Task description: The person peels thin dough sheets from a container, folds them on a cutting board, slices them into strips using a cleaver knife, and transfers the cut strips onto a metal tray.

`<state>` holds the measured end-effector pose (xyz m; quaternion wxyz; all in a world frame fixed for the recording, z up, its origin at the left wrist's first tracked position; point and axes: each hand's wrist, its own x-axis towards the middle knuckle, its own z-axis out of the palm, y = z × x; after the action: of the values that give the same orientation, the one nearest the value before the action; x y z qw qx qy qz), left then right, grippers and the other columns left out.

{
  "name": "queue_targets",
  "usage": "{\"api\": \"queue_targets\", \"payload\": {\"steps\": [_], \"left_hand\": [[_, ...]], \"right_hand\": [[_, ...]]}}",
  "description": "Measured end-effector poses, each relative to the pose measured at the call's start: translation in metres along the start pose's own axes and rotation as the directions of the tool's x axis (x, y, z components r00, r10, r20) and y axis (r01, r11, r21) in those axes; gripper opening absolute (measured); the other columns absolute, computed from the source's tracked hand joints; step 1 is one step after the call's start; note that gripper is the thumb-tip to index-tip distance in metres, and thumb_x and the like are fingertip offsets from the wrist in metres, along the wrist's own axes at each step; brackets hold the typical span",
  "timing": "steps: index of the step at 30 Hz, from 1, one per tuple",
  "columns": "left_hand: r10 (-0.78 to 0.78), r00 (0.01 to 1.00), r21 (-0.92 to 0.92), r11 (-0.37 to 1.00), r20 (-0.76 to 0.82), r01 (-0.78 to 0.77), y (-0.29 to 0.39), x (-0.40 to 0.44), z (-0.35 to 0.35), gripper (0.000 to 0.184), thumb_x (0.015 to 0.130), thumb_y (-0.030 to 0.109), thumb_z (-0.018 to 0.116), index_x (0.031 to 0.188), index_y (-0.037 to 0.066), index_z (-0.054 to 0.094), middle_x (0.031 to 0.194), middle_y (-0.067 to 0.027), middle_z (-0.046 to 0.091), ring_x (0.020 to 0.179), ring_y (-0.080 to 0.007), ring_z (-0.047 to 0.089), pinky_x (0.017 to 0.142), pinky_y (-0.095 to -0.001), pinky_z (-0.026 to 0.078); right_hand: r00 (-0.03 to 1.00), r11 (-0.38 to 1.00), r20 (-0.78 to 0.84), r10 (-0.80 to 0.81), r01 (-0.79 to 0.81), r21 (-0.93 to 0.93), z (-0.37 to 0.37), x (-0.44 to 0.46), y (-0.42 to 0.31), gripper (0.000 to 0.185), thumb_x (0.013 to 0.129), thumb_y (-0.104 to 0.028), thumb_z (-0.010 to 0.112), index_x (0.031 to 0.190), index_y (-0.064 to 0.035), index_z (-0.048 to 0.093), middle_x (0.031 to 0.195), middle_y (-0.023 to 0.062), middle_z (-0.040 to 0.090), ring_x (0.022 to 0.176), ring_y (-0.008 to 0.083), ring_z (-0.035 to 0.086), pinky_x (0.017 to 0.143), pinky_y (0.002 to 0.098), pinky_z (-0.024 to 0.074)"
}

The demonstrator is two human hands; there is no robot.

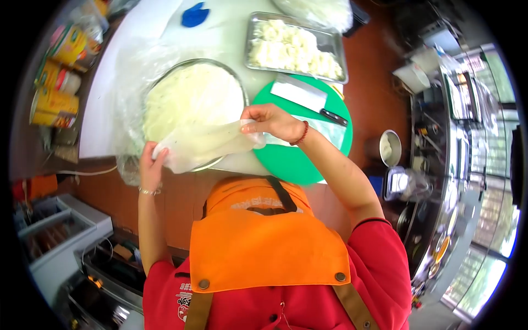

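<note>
**Thin sheet held taut over a full pan: tearing or smearing risked**

At centre left of the frame, a translucent sheet (pixel 203 146) is stretched across the lower part of a round pan (pixel 243 91) filled with a pale mixture (pixel 195 93). Its left end is pinched between thumb and fingers of the left hand (pixel 149 164); its right end is pinched by the right hand (pixel 270 122), near the left side of a green board (pixel 300 168). If pulled too hard, the sheet could be torn or lost from either pinch. If slackened, it could be smeared by the mixture; whether contact is already made cannot be told. The cleaver (pixel 298 92), laid above the right hand, could be knocked by a careless upward sweep.
</note>
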<state>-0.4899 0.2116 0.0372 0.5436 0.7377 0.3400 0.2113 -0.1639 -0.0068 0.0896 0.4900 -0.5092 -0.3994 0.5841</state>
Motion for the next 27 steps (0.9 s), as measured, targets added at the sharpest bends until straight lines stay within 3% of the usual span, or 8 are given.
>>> {"api": "queue_targets", "payload": {"steps": [2,8,10,15,18,22,25,27], "left_hand": [[-0.013,1.0,-0.149,0.989,0.014,0.015,0.034,0.001,0.006,0.012,0.092,0.004,0.064,0.097,0.004,0.053,0.087,0.0009,0.056,0.078,-0.0064,0.056,0.066,-0.0213,0.049],[0.083,0.98,-0.133,0.989,0.182,-0.059,0.109,0.042,0.049,0.016,0.091,0.002,0.065,0.103,0.002,0.055,0.092,-0.0011,0.061,0.082,-0.007,0.06,0.068,-0.0216,0.05],[0.131,0.949,-0.167,0.982,0.286,-0.085,0.107,0.058,0.078,0.015,0.091,0.002,0.065,0.102,0.002,0.057,0.093,-0.0007,0.061,0.082,-0.0061,0.059,0.069,-0.0212,0.05],[0.237,0.838,-0.187,0.969,0.492,-0.165,0.088,0.075,0.152,0.012,0.09,0.003,0.066,0.1,0.003,0.059,0.09,0.0023,0.061,0.08,-0.0053,0.057,0.066,-0.023,0.048],[0.236,0.796,-0.133,0.972,0.558,-0.195,0.058,0.073,0.19,0.012,0.09,0.006,0.066,0.099,0.003,0.059,0.084,0.0009,0.062,0.076,-0.0057,0.056,0.063,-0.0243,0.047],[0.143,0.784,0.077,0.968,0.604,-0.237,0.017,0.066,0.223,0.014,0.09,0.009,0.066,0.101,0.004,0.059,0.08,-0.0052,0.065,0.069,-0.012,0.06,0.062,-0.027,0.048],[0.088,0.77,0.282,0.899,0.632,-0.334,0.006,0.076,0.236,0.021,0.088,0.009,0.065,0.107,0.004,0.057,0.087,-0.0087,0.066,0.072,-0.0187,0.063,0.065,-0.0307,0.05],[-0.077,0.752,0.536,0.749,0.655,-0.39,0.018,0.084,0.242,0.025,0.086,0.007,0.066,0.109,0.004,0.058,0.097,-0.0117,0.068,0.083,-0.026,0.065,0.072,-0.0346,0.051]], "right_hand": [[0.995,1.0,-0.097,-0.016,0.019,0.024,-0.006,-0.023,-0.01,0.01,0.092,-0.011,0.066,0.099,-0.0037,0.065,0.089,-0.002,0.063,0.085,0.006,0.056,0.078,0.0235,0.0455],[0.838,0.989,-0.532,-0.118,0.051,-0.138,-0.055,-0.122,-0.039,0.01,0.092,-0.012,0.067,0.098,-0.0032,0.066,0.09,-0.002,0.063,0.086,0.0062,0.057,0.077,0.0231,0.0454],[0.777,0.989,-0.618,-0.119,0.036,-0.146,-0.07,-0.162,-0.04,0.012,0.093,-0.013,0.065,0.098,-0.0031,0.066,0.088,-0.0029,0.063,0.08,0.005,0.055,0.071,0.0211,0.0435],[0.621,0.985,-0.778,-0.098,-0.049,-0.164,-0.08,-0.237,-0.022,0.011,0.093,-0.013,0.065,0.097,-0.0033,0.066,0.088,-0.0023,0.062,0.084,0.0062,0.055,0.077,0.0218,0.0429],[0.606,0.98,-0.795,-0.039,-0.133,-0.15,-0.09,-0.266,0.025,0.01,0.092,-0.013,0.065,0.096,-0.0032,0.066,0.089,-0.0019,0.062,0.086,0.007,0.054,0.081,0.0225,0.0421],[0.604,0.963,-0.785,0.138,-0.266,-0.035,-0.105,-0.275,0.115,0.012,0.091,-0.014,0.066,0.096,-0.0025,0.066,0.088,-0.0022,0.062,0.087,0.0075,0.055,0.082,0.0242,0.0436],[0.511,0.932,-0.821,0.256,-0.355,0.069,-0.131,-0.261,0.156,0.018,0.087,-0.017,0.07,0.098,-0.0029,0.067,0.087,0.001,0.065,0.088,0.0117,0.059,0.082,0.0284,0.0467],[0.417,0.784,-0.899,0.136,-0.6,-0.16,-0.146,-0.242,0.157,0.022,0.085,-0.018,0.071,0.101,-0.0043,0.067,0.092,0.0057,0.066,0.091,0.0192,0.062,0.083,0.0336,0.0484]]}}
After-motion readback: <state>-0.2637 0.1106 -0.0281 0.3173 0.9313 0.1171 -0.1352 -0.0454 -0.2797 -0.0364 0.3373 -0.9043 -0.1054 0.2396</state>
